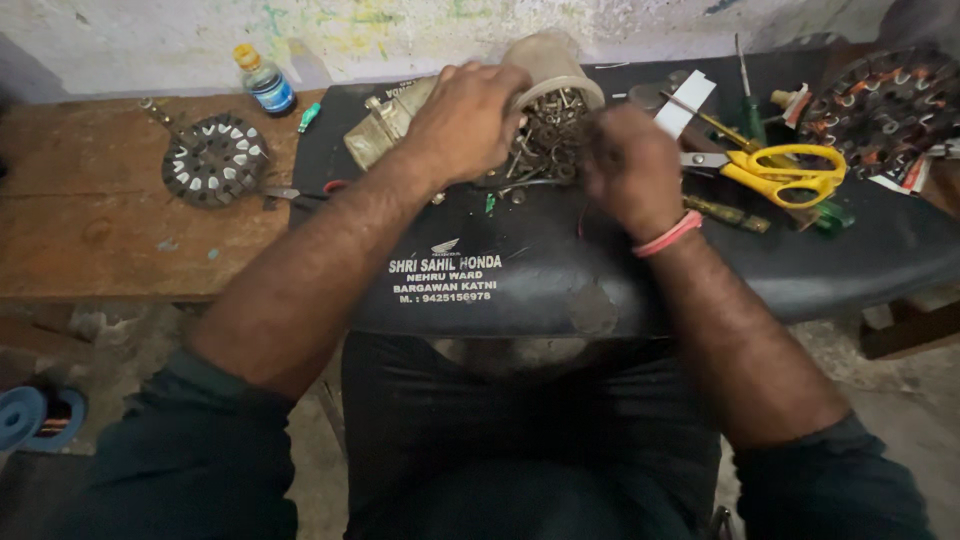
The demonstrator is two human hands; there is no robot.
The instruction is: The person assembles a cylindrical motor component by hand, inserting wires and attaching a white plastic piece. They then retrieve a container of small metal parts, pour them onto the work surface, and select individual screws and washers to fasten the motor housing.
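Note:
My left hand [465, 120] grips a translucent plastic jar [548, 62] that lies tipped on its side on a black seat cushion [560, 270]. Several small screws and metal parts [545, 140] spill from the jar's mouth onto the cushion. My right hand [628, 165], with a pink band at the wrist, rests with curled fingers at the right edge of that pile; its fingertips are hidden, so whether it pinches a part cannot be told.
Yellow-handled scissors [780, 170] and screwdrivers [745, 85] lie right of the pile. A wound motor stator [885, 100] sits at the far right. On the wooden bench [90, 210] are a round metal stator core [214, 158] and a small bottle [264, 82]. A blue spool [25, 415] is on the floor.

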